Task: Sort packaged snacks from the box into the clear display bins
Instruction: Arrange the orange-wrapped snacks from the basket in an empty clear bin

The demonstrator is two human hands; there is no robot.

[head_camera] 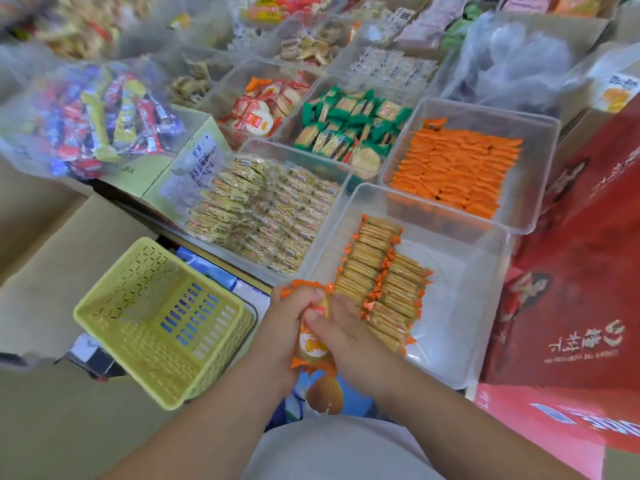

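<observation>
Both bare arms come up from the bottom of the frame and meet just below the middle. The left hand (289,320) and right hand (343,329) sit side by side, fingers curled, gripping a pack (311,348) between them.

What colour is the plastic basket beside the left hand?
The basket is pale yellow-green, clearest in the head view.
</observation>
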